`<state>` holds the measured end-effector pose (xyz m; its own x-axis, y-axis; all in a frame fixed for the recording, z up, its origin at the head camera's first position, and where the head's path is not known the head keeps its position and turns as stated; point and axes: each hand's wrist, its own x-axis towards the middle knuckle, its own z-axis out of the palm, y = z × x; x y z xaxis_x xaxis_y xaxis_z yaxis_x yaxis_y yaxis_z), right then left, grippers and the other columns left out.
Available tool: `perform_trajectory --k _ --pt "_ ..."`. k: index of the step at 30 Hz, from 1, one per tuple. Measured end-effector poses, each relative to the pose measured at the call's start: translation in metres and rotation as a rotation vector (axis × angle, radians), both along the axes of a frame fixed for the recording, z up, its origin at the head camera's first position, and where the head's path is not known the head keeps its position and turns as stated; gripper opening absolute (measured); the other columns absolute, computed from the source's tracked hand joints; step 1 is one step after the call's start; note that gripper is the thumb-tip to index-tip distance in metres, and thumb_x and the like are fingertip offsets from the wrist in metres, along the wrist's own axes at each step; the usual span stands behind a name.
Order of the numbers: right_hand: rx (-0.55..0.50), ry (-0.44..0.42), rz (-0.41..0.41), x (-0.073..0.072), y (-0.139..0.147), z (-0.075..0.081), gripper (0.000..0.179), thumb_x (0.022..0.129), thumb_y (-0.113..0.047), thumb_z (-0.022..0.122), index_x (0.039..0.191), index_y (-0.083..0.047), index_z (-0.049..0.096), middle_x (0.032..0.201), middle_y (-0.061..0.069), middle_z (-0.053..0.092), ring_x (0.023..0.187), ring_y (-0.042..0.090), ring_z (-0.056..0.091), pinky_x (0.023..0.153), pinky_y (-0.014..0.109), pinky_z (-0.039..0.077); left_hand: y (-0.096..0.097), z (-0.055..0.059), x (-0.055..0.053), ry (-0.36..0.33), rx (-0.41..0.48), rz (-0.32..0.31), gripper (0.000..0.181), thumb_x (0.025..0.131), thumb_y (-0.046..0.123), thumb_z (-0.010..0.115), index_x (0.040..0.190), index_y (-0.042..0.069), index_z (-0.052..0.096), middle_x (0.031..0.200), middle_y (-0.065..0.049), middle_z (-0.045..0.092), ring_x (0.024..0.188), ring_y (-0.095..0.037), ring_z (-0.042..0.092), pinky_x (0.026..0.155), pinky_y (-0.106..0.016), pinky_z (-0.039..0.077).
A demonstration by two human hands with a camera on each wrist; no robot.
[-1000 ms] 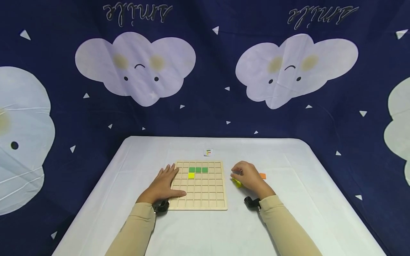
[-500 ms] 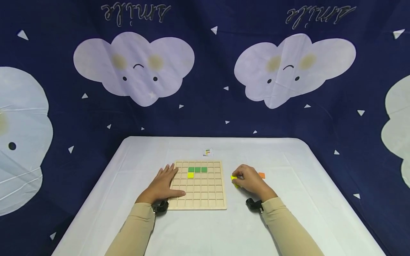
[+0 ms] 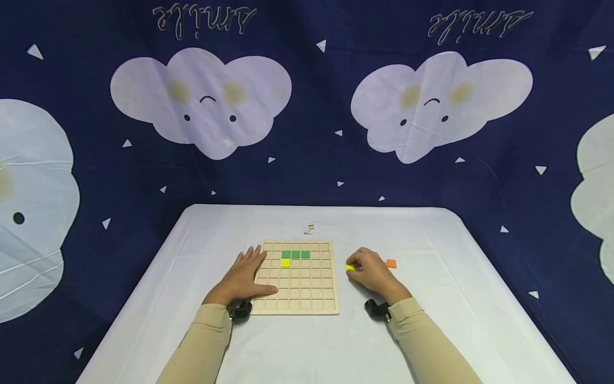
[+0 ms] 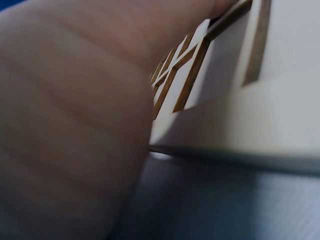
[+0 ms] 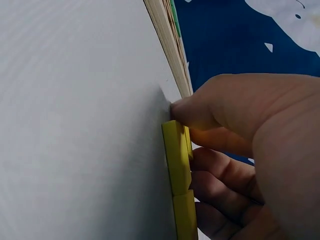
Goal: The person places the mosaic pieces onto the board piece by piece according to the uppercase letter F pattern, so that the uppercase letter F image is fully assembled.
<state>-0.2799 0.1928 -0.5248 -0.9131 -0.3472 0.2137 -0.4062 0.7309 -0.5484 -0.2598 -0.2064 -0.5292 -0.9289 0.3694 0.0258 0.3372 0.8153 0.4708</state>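
Observation:
My left hand (image 3: pixel 244 274) lies spread on the left side of a wooden grid board (image 3: pixel 314 293), thumb over its lower cells. Its palm fills much of the left wrist view, beside the board's edge (image 4: pixel 225 120). To the right of the board, my right hand (image 3: pixel 373 271) pinches a yellow tile (image 3: pixel 350 266) between thumb and fingertips, low over the cloth. In the right wrist view, yellow tiles (image 5: pixel 177 155) sit close together under the thumb and curled fingers. Three green tiles (image 3: pixel 296 255) form a row on the board, with one yellow tile (image 3: pixel 285 263) below the leftmost.
An orange tile (image 3: pixel 391 263) lies just right of my right hand. Behind the board is a small printed pattern card (image 3: pixel 311 228). A white cloth (image 3: pixel 297 346) covers the table, and a dark blue curtain (image 3: pixel 316 176) with clouds hangs behind it.
My right hand has come down on the yellow tiles, and its thumb and fingertips have drawn together on one. The left hand stays in place on the board.

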Motion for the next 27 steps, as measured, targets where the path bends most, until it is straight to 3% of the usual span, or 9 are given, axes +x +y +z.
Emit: perform_trajectory --k 12,27 --pt "0.031 0.041 0.019 -0.0013 -0.0004 -0.0033 0.016 0.092 -0.012 0.085 0.106 -0.008 0.079 0.099 -0.001 0.066 0.088 0.013 0.06 0.078 0.036 0.056 0.0002 0.0011 0.0006 -0.017 -0.005 0.006 0.125 0.073 0.075 0.079 0.162 0.0 0.036 0.171 -0.021 0.02 0.158 -0.041 0.011 0.127 -0.054 0.006" --pt "0.008 0.057 0.019 -0.0034 0.0 -0.0046 0.017 0.091 -0.012 0.086 0.106 -0.007 0.079 0.098 -0.001 0.067 0.087 0.012 0.062 0.078 0.034 0.058 0.0007 0.0017 0.0005 -0.014 -0.007 0.007 0.125 0.073 0.075 0.079 0.162 0.0 0.036 0.171 -0.021 0.02 0.157 -0.041 0.012 0.127 -0.054 0.007"
